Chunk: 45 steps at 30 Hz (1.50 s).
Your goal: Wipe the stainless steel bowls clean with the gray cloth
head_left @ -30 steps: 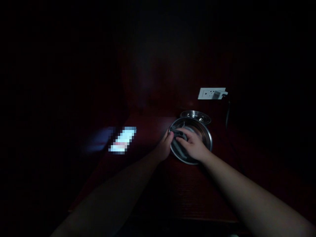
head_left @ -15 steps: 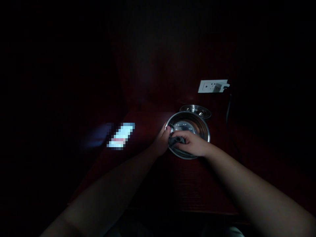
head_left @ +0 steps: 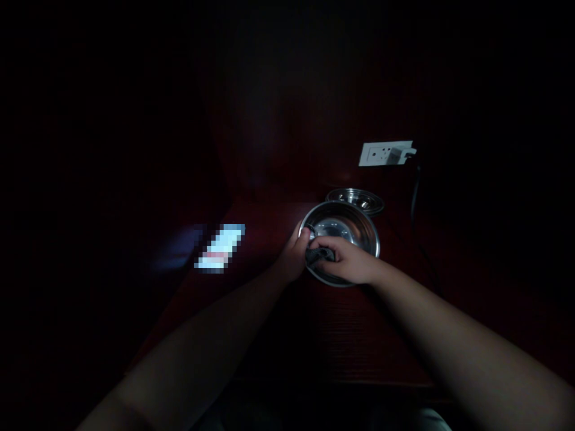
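A shiny steel bowl (head_left: pixel 371 236) is tilted a little on the dark red table. My left hand (head_left: pixel 294 256) grips its left rim, the thumb over the edge and the fingers hidden behind the outer wall. Bunched in my right hand (head_left: pixel 353 260) is a dark grey cloth (head_left: pixel 320 255), pressed against the inside of the bowl at the near left. My right fingers are closed around this cloth. Behind the bowl lies a round steel lid or plate (head_left: pixel 375 203), partly covered by the bowl.
The dark red tabletop (head_left: pixel 350 335) ends at a near edge below my arms. To the left a lit, blurred-out phone-like rectangle (head_left: pixel 220 248) lies on it. A white wall socket (head_left: pixel 380 154) holds a plug, and a dark cable (head_left: pixel 414 197) hangs down. The surroundings are very dark.
Almost nothing differs. The bowl and my right hand with the cloth have shifted very slightly to the left; both hands keep their hold.
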Each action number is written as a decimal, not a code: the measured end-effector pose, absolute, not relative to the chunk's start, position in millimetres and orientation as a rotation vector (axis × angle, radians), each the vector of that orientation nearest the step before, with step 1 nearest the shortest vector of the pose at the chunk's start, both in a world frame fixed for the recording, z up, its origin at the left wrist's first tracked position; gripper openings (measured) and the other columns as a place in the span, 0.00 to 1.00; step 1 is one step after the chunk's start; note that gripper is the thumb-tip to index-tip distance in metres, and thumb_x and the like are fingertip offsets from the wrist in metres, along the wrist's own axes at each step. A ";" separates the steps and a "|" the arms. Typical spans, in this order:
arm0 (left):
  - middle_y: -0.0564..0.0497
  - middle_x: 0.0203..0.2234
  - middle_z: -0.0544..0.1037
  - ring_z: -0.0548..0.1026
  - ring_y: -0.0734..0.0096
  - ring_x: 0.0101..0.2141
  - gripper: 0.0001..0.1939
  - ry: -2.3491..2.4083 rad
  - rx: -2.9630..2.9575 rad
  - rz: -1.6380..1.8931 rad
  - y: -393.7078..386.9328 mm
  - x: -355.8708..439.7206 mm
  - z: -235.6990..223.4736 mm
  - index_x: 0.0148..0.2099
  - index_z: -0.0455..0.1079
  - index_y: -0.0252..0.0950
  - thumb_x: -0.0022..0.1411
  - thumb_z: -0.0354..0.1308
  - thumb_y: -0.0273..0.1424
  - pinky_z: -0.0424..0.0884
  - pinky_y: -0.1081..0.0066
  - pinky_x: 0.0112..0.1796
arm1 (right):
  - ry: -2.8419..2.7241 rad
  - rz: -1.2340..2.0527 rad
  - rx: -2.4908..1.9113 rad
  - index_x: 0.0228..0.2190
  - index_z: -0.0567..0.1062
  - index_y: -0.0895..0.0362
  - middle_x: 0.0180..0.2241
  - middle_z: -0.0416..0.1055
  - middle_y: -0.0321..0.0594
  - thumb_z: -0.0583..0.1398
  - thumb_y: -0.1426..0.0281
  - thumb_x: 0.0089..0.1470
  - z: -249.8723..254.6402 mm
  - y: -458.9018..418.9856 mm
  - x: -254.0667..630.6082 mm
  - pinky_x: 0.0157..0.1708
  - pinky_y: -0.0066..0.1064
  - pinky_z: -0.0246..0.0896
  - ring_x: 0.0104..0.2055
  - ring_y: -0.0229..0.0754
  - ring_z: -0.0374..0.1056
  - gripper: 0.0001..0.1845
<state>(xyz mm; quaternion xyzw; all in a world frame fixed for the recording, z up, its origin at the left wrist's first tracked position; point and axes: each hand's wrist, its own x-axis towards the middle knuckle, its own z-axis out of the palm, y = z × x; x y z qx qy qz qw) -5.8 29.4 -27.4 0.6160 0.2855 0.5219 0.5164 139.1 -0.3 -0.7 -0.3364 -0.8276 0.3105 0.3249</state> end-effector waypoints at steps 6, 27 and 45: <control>0.47 0.49 0.71 0.67 0.65 0.50 0.23 0.640 1.480 1.256 30.6 -5.5 -29.0 0.54 0.61 0.35 0.63 0.42 0.43 0.59 0.67 0.52 | -2.188 0.812 -0.878 0.32 0.69 0.58 0.29 0.69 0.35 0.57 0.76 0.46 -0.2 0.4 139.1 0.33 0.29 0.60 0.31 0.36 0.65 0.07; 0.48 0.52 0.67 0.66 0.65 0.51 0.23 0.821 1.528 1.450 34.4 -11.7 -25.9 0.57 0.57 0.40 0.64 0.41 0.42 0.60 0.64 0.52 | -2.147 0.703 -0.878 0.37 0.75 0.58 0.37 0.74 0.42 0.45 0.62 0.61 7.9 -3.1 144.7 0.47 0.37 0.59 0.41 0.42 0.68 0.22; 0.46 0.53 0.67 0.66 0.65 0.52 0.26 0.947 1.334 1.607 47.1 -13.4 -29.4 0.58 0.55 0.40 0.62 0.42 0.45 0.59 0.64 0.53 | -2.411 0.257 -1.100 0.41 0.75 0.56 0.46 0.72 0.46 0.57 0.64 0.52 3.1 -2.5 138.4 0.50 0.42 0.58 0.49 0.47 0.66 0.16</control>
